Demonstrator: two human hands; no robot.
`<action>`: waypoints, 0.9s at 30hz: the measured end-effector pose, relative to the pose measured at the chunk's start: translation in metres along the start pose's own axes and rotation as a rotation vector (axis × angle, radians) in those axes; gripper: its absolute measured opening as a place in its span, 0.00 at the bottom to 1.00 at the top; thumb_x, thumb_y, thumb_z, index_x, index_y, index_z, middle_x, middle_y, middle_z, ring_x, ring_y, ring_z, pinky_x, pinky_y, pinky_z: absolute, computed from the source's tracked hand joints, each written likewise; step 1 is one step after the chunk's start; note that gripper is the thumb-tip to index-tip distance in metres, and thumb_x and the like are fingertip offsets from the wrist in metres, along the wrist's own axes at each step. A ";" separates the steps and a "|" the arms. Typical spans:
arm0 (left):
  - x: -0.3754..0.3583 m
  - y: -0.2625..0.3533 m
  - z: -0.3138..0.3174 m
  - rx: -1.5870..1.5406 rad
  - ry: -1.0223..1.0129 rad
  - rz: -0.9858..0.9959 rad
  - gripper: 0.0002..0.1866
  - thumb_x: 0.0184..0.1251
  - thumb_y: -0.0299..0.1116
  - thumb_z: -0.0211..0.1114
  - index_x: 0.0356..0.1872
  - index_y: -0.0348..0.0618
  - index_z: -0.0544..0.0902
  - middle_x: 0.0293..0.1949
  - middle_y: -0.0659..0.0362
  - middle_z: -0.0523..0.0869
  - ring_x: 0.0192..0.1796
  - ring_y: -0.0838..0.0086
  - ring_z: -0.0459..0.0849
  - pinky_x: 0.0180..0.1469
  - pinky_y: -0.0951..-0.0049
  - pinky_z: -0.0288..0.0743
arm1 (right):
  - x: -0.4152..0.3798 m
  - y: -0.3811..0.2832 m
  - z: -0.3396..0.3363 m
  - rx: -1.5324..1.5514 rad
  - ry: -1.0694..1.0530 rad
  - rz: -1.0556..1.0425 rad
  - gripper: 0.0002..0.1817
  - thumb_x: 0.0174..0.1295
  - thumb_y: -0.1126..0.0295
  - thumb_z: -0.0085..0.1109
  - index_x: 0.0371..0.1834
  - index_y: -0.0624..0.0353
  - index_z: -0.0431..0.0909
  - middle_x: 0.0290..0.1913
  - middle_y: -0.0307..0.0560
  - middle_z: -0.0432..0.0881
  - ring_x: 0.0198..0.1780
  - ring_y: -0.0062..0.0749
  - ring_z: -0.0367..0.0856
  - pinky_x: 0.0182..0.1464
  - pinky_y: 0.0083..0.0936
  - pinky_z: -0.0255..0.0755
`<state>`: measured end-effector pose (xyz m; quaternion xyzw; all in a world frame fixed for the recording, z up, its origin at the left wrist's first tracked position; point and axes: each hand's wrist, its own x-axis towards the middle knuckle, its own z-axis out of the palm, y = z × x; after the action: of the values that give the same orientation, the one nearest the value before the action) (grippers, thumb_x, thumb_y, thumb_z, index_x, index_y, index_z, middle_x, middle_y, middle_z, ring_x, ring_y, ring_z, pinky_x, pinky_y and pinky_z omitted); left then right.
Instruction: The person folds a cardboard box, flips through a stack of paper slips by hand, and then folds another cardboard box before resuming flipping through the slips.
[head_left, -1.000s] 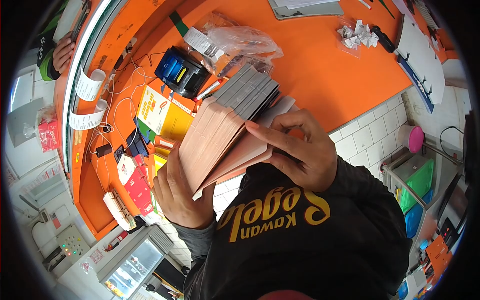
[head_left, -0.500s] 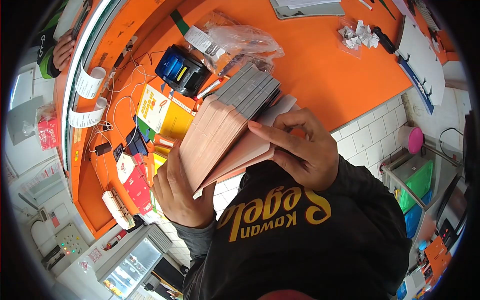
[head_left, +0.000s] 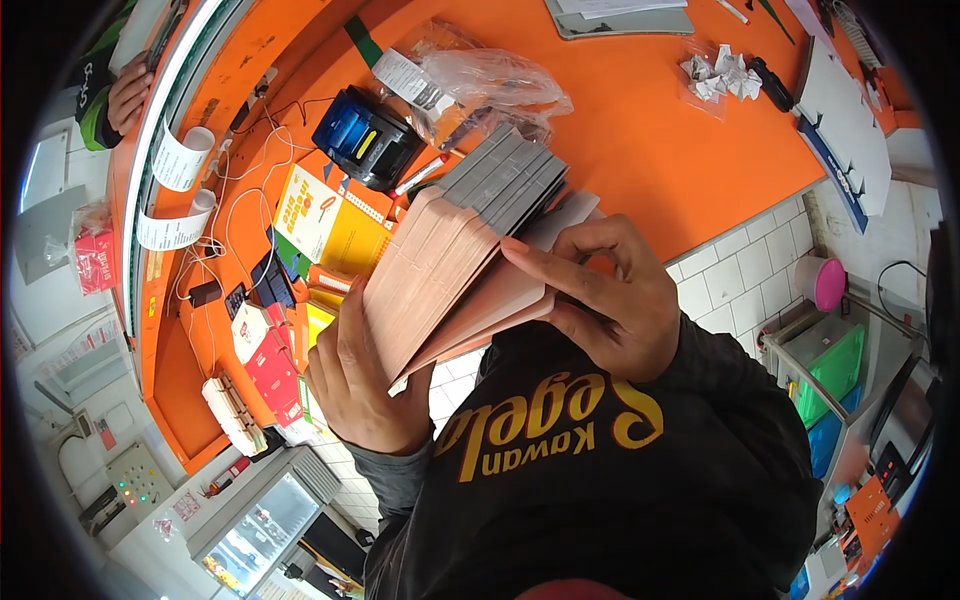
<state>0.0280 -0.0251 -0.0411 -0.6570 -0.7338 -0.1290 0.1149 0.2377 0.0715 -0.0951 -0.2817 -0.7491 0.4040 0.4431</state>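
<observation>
A thick stack of thin paper or card pieces is held up at chest height, tilted, over the counter's near edge. Its near part looks pinkish-brown and its far part grey; I cannot make out exactly what the pieces are. My left hand is wrapped around the near lower end. Along the right side, my right hand pinches a few pieces that are spread apart from the main block. Its index finger touches the block's edge, while the thumb lies under the spread pieces.
On the orange counter are a blue-black device, a crumpled plastic bag, a marker, yellow printed cards and red packets. Receipt rolls hang by the glass. Another person's hand shows beyond it.
Both hands hold the stack in nearly the same pose. The view has shifted very slightly; otherwise I see no clear difference.
</observation>
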 end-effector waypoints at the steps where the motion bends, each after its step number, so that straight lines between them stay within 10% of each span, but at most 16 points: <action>1: 0.000 0.000 0.000 0.000 -0.001 0.000 0.44 0.46 0.44 0.80 0.68 0.44 0.74 0.50 0.55 0.83 0.47 0.58 0.81 0.52 0.59 0.71 | 0.000 0.000 0.000 0.000 0.000 0.001 0.33 0.48 0.78 0.72 0.63 0.57 0.82 0.42 0.42 0.73 0.41 0.29 0.75 0.43 0.25 0.73; 27: -0.001 0.000 0.000 -0.003 -0.013 -0.012 0.44 0.46 0.44 0.80 0.67 0.43 0.74 0.52 0.55 0.83 0.48 0.58 0.81 0.52 0.60 0.71 | 0.000 0.000 -0.001 -0.002 0.009 0.009 0.29 0.50 0.74 0.73 0.61 0.55 0.84 0.41 0.41 0.74 0.39 0.27 0.75 0.40 0.23 0.72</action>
<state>0.0279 -0.0257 -0.0413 -0.6536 -0.7383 -0.1264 0.1085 0.2385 0.0724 -0.0949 -0.2873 -0.7463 0.4037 0.4445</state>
